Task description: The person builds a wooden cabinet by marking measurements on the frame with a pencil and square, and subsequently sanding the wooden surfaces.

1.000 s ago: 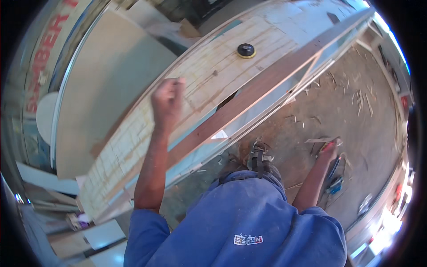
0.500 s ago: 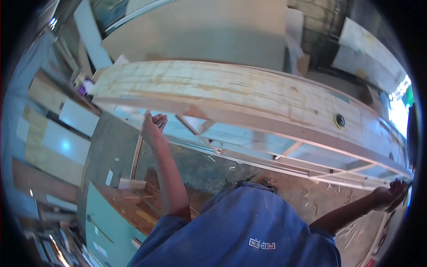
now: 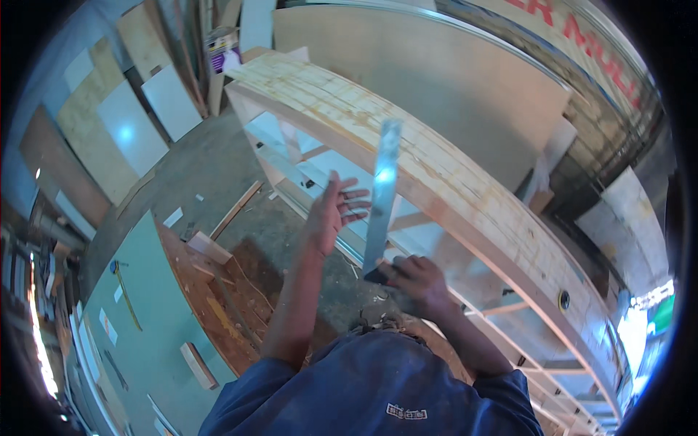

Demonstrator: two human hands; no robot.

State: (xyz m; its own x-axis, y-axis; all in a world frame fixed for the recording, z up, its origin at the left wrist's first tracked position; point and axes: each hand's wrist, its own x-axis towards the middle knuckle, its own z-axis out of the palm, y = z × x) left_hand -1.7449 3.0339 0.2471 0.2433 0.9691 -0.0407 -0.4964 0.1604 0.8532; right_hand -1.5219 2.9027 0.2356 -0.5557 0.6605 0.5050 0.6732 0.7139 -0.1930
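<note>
My right hand [image 3: 418, 283] grips a try square by its dark handle in front of my chest. The square's wide metal blade [image 3: 381, 190] points up and away, shining, and overlaps the edge of a long wooden frame [image 3: 451, 196]. Left of the blade, my left hand [image 3: 336, 214] is open with its fingers spread toward it; a touch cannot be made out. Pale boards form the frame's top, and its open side shows cross pieces. Farther right on that top sits a small round black and yellow thing [image 3: 563, 299].
At lower left a green panel [image 3: 156, 312] carries a tape measure [image 3: 125, 291] and a wood block [image 3: 198, 365]. Boards [image 3: 131, 134] lean at the far left. A large brown sheet [image 3: 436, 87] stands behind the frame. Wood scraps lie on the floor.
The view has turned right. My right hand has come from the far right to the middle, the try square now clearly visible in it. My left hand's curled fingers have spread.
</note>
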